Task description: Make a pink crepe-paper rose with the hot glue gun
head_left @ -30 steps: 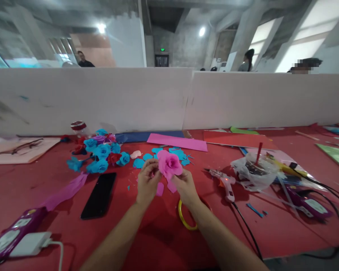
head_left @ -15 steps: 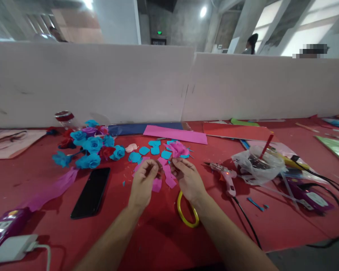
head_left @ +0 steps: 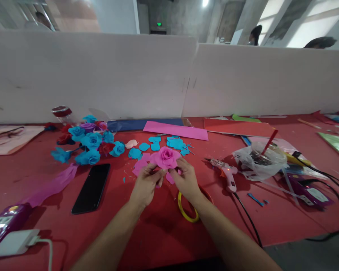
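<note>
A pink paper rose (head_left: 166, 157) faces up between my two hands over the middle of the red table. My left hand (head_left: 147, 184) pinches its lower left side, fingers closed. On the right, my right hand (head_left: 185, 178) grips the petals at its lower right edge. Pink cut pieces (head_left: 141, 165) lie partly hidden beneath the flower and hands. Blue paper petals (head_left: 155, 146) are scattered just behind. A yellow ring (head_left: 183, 210) rests on the table by my right wrist.
Paper flowers (head_left: 92, 141) and a black phone (head_left: 92, 188) are at left. A glue gun (head_left: 227, 173) with a cord and a bagged cup (head_left: 261, 162) stand right. Colored paper strips (head_left: 175, 130) lie along the white partition (head_left: 101, 75). People's heads show beyond it.
The pink flower, earlier tilted away above my right hand, now faces up between both hands. My left hand has closed on its side. The camera view has shifted slightly.
</note>
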The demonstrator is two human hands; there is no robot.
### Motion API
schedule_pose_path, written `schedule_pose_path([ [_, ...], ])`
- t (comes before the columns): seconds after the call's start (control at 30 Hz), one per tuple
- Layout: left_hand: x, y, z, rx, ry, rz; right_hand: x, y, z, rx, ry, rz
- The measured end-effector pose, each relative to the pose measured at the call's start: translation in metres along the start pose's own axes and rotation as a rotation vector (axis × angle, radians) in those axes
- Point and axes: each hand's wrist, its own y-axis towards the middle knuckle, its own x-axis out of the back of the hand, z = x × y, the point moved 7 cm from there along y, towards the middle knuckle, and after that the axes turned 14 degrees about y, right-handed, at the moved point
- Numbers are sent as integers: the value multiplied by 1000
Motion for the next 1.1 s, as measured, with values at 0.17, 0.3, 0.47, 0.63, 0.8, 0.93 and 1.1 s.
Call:
schedule_pose_path([
  [0.17,12,0,-7,-214,81,-64,-3,-6,14,212,-153,60],
  [0.3,16,-3,-15,-367,217,-117,-3,-8,21,291,-137,58],
  [0.47,17,-6,-19,-459,242,-153,-3,-8,23,290,-60,21],
  [0.63,14,-8,-23,-503,203,-141,1,-8,22,241,38,-23],
  [0.8,7,-13,-27,-490,367,-156,4,-15,16,259,21,-73],
  [0.93,8,-14,-23,-456,337,-148,2,-17,11,243,31,-88],
  [1.1,19,-4,-1,-243,133,-229,-4,-13,21,223,-65,-83],
])
